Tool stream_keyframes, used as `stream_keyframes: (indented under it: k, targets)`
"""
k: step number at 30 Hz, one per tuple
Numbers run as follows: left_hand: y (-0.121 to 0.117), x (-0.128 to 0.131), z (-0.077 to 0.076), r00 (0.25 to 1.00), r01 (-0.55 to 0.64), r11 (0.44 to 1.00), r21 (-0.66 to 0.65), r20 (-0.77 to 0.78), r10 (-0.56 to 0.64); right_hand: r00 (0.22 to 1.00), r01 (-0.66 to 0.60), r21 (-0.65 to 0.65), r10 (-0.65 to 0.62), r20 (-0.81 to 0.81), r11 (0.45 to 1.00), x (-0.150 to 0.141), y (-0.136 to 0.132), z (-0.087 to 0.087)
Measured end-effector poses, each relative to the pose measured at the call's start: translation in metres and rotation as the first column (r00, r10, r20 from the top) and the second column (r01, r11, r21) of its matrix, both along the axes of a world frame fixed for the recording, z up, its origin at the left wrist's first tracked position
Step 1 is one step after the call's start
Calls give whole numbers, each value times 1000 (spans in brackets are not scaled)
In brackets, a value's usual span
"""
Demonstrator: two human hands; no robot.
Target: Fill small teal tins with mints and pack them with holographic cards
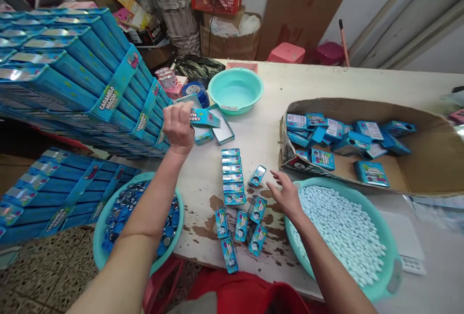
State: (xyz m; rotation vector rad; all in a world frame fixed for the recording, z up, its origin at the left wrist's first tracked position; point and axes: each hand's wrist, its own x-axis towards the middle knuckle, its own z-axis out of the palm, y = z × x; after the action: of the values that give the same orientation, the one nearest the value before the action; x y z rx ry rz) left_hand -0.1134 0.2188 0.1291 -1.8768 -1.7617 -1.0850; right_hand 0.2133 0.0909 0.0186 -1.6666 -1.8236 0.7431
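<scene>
My left hand is closed in a fist beside the tall stack of blue candy cartons. A blue printed cardboard strip shows right beside its fingers; I cannot tell whether they grip it. My right hand is open, fingers apart, just right of a small blue candy box that lies askew. Left of that box stands a row of small blue boxes. Nearer me are several more small boxes, loosely grouped. Open blue cardboard trays lie beyond my left hand.
A turquoise basin of pale blue candies stands at right, another with blue round lids at left. A turquoise bowl sits farther back. The cardboard box holds blue boxes. More cartons stand low at left.
</scene>
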Motion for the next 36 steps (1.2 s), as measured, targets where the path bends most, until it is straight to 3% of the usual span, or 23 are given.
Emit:
stream_keyframes:
  k: [2, 4, 7, 9, 13, 15, 18, 19, 21, 23, 25, 27, 28, 30, 33, 36]
  targets:
    - [-7, 27, 0, 998, 25, 998, -64, 52, -21, 971, -121, 51, 108, 212, 991, -4, 10, 1]
    - [-4, 55, -6, 995, 65, 977, -202, 85, -48, 890, -253, 0, 233, 392, 967, -11, 24, 0]
    - [12, 91, -20, 994, 102, 887, -450, 89, -69, 778, -340, -153, 369, 509, 928, -17, 40, -1]
    - [25, 109, -32, 995, 101, 808, -580, 67, -77, 749, -336, -221, 402, 527, 916, -13, 40, 1]
    - [45, 140, -60, 997, 70, 710, -701, 27, -71, 798, -282, -257, 375, 473, 924, 10, 13, 11]
    - [50, 156, -77, 994, 89, 628, -773, 29, -105, 848, -245, -227, 322, 421, 942, 22, -2, 20]
    - [48, 173, -98, 963, 181, 467, -865, 59, -264, 919, -171, -114, 200, 339, 979, 32, -10, 31]
    - [43, 174, -102, 947, 208, 453, -867, 62, -316, 938, -148, -71, 163, 306, 986, 33, -8, 33]
    - [25, 169, -104, 930, 241, 513, -824, 46, -364, 962, -109, -3, 106, 253, 994, 33, 0, 35]
    - [-7, 158, -98, 945, 234, 596, -768, 36, -324, 969, -83, 32, 73, 235, 996, 31, 12, 34]
    - [-52, 149, -88, 966, 207, 608, -766, 62, -251, 966, -67, 41, 55, 254, 997, 27, 25, 30]
    - [-103, 150, -82, 961, 227, 506, -832, 108, -254, 957, -53, 38, 40, 288, 998, 21, 39, 25]
    - [-126, 155, -82, 942, 257, 431, -865, 125, -311, 951, -48, 34, 35, 309, 998, 18, 46, 22]
    - [-161, 172, -86, 904, 266, 341, -901, 111, -412, 934, -39, 19, 30, 357, 999, 11, 62, 17]
    - [-182, 197, -92, 896, 180, 297, -938, 32, -443, 899, -76, -31, 82, 431, 997, 1, 89, 11]
    - [-178, 202, -88, 905, 141, 259, -956, 19, -424, 865, -154, -83, 175, 470, 985, -8, 114, 8]
